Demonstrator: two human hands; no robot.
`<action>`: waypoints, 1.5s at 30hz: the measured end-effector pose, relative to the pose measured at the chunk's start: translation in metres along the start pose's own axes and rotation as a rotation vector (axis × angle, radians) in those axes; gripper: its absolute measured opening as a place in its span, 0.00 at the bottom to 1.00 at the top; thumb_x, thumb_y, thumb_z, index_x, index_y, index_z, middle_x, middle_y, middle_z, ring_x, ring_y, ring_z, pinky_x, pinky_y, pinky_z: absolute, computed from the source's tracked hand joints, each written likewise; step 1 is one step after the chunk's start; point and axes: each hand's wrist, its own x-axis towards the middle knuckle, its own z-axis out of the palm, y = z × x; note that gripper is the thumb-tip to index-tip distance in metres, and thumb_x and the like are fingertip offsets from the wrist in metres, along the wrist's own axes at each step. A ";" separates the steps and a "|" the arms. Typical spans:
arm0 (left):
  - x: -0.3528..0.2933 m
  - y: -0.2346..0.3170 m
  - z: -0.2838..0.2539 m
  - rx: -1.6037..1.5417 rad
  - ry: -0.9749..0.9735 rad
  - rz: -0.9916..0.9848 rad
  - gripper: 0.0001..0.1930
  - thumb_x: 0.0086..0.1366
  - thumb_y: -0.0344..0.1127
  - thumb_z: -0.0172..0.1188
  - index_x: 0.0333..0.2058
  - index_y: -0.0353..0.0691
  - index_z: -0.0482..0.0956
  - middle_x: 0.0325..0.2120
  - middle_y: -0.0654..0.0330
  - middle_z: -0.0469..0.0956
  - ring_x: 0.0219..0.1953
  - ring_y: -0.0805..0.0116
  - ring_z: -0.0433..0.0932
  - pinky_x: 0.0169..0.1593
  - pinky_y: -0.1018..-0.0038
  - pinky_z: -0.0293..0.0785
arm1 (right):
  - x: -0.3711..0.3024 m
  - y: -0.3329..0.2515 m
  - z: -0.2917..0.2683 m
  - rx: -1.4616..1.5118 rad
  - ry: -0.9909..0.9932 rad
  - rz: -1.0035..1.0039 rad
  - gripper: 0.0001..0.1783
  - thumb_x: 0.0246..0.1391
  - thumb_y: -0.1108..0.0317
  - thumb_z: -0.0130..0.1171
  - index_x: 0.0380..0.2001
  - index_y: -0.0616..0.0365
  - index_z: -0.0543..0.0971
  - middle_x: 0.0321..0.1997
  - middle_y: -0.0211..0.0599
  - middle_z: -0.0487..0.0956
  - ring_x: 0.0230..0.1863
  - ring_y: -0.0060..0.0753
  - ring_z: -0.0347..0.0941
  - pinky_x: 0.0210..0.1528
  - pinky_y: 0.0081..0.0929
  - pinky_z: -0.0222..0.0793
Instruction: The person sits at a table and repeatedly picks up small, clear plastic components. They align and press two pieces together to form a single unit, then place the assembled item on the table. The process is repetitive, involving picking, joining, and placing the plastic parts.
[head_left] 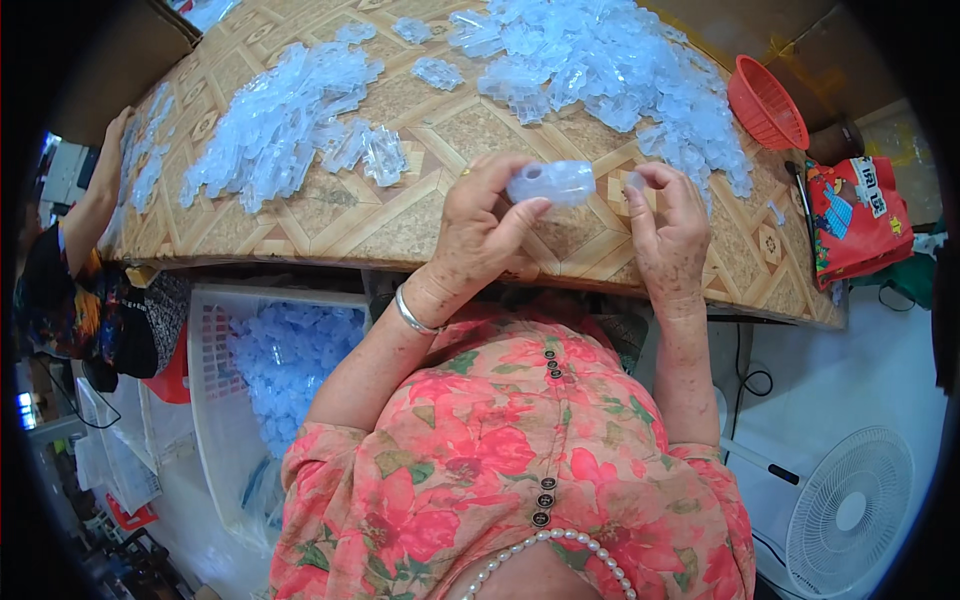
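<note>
Near edge of patterned table [420, 222]: our left hand [480, 225] grips a translucent tube [562, 183], our right hand [672, 228] a rounded bit [636, 181]; white fan [851, 511] nearby.

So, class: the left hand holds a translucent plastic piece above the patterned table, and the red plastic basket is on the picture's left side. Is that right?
Not quite: the head view shows the red plastic basket on the picture's right side. The left hand does hold a translucent plastic piece above the patterned table.
</note>
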 end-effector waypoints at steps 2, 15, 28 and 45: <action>0.001 0.003 -0.003 -0.057 0.042 0.037 0.17 0.59 0.28 0.69 0.48 0.34 0.78 0.38 0.52 0.79 0.41 0.54 0.78 0.47 0.66 0.74 | -0.004 0.013 -0.001 -0.180 -0.080 -0.096 0.15 0.55 0.71 0.67 0.46 0.58 0.81 0.49 0.42 0.81 0.49 0.48 0.77 0.54 0.42 0.69; 0.001 0.042 -0.005 -0.103 -0.101 0.101 0.20 0.61 0.28 0.69 0.52 0.36 0.79 0.42 0.52 0.83 0.44 0.58 0.85 0.48 0.68 0.79 | -0.004 -0.044 -0.016 0.551 -0.165 -0.113 0.24 0.60 0.62 0.69 0.56 0.63 0.79 0.56 0.45 0.81 0.60 0.42 0.76 0.63 0.35 0.69; 0.000 0.043 -0.002 0.182 -0.112 0.178 0.17 0.61 0.31 0.70 0.48 0.36 0.80 0.37 0.50 0.84 0.38 0.50 0.85 0.40 0.65 0.80 | -0.004 -0.031 -0.016 0.412 -0.184 -0.086 0.25 0.60 0.58 0.68 0.55 0.62 0.79 0.55 0.45 0.80 0.58 0.46 0.76 0.61 0.39 0.69; -0.001 0.010 0.002 0.391 -0.091 0.171 0.18 0.52 0.31 0.74 0.43 0.37 0.84 0.40 0.54 0.83 0.46 0.49 0.79 0.50 0.59 0.75 | -0.003 -0.010 -0.004 0.174 -0.149 0.000 0.14 0.53 0.73 0.69 0.44 0.59 0.83 0.44 0.41 0.81 0.45 0.45 0.77 0.47 0.37 0.74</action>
